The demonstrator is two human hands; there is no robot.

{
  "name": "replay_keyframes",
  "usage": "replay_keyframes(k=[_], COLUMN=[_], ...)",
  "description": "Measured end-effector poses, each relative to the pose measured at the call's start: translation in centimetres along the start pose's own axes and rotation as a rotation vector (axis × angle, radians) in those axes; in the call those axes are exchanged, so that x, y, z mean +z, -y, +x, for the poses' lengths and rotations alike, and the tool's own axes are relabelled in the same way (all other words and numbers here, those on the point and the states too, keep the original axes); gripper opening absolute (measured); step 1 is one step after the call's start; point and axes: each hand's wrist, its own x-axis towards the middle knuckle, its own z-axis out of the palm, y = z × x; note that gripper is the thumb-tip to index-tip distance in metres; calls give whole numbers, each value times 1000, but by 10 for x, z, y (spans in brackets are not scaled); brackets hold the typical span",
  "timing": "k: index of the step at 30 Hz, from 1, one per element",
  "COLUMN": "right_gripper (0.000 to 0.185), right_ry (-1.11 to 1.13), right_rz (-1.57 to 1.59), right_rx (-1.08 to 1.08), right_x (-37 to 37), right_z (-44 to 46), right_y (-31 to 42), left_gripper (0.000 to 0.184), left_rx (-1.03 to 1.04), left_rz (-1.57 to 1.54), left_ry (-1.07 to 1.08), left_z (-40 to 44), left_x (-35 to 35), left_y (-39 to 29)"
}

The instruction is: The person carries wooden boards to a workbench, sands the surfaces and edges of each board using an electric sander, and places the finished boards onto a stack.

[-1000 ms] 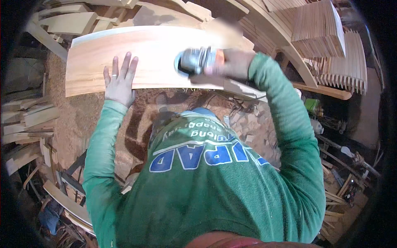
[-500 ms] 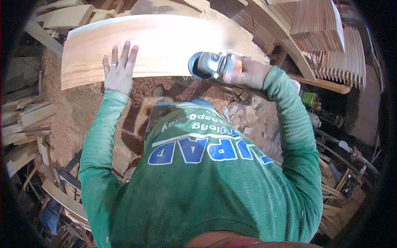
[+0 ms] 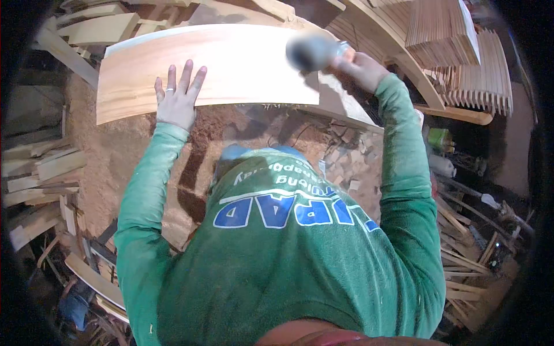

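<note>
A wide, pale wooden board [image 3: 248, 66] with a gently curved top edge lies across the bench in front of me. My left hand [image 3: 178, 104] rests flat on its left half, fingers spread, a ring on one of them. At the board's right end, my right hand [image 3: 365, 70] is wrapped round an angle grinder [image 3: 326, 52]. The grinder's head and disc are over the top right corner and look blurred, so I cannot tell whether the disc touches the wood.
Stacked slatted wooden pieces [image 3: 443, 34] stand at the upper right beside a long curved beam [image 3: 407, 66]. Wood offcuts [image 3: 55, 164] are piled at the left. Small blocks [image 3: 349, 153] and sawdust [image 3: 138, 150] cover the floor below the board.
My right hand has moved the angle grinder up and to the right, from the board's lower edge to its top right corner. The board and my left hand appear slightly further right.
</note>
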Motion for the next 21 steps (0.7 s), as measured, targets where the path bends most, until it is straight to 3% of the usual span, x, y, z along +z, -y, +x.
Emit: replay_keyframes(k=[4, 6, 8, 11, 12, 14, 16, 18, 21], right_gripper=[49, 41, 40, 36, 34, 31, 32, 42, 49], right_ry=[-129, -203, -343, -580, -560, -518, -555, -577, -554], right_rz=[344, 520, 570, 606, 616, 629, 597, 516, 348], right_rx=[-56, -114, -29, -133, -66, 62, 123, 59, 147], right_x=[-30, -27, -17, 7, 10, 18, 29, 36, 38], right_z=[-32, -62, -93, -121, -126, -131, -133, -129, -139], right_y=[-73, -107, -138, -163, -175, -197, -203, -216, -168], left_gripper=[102, 90, 79, 61, 46, 35, 42, 59, 67], left_rx=[90, 159, 277, 268, 197, 315, 215, 49, -23], left_rz=[-43, -144, -245, -469, -456, -226, -143, -80, -230], left_ry=[-46, 36, 43, 93, 20, -306, -293, 1, 177], left_z=[-8, -13, -16, 4, 21, 68, 118, 178, 199], left_x=[-11, -69, -100, -142, -153, -159, -154, -139, -120], left_y=[8, 13, 33, 72, 71, 74, 64, 65, 24])
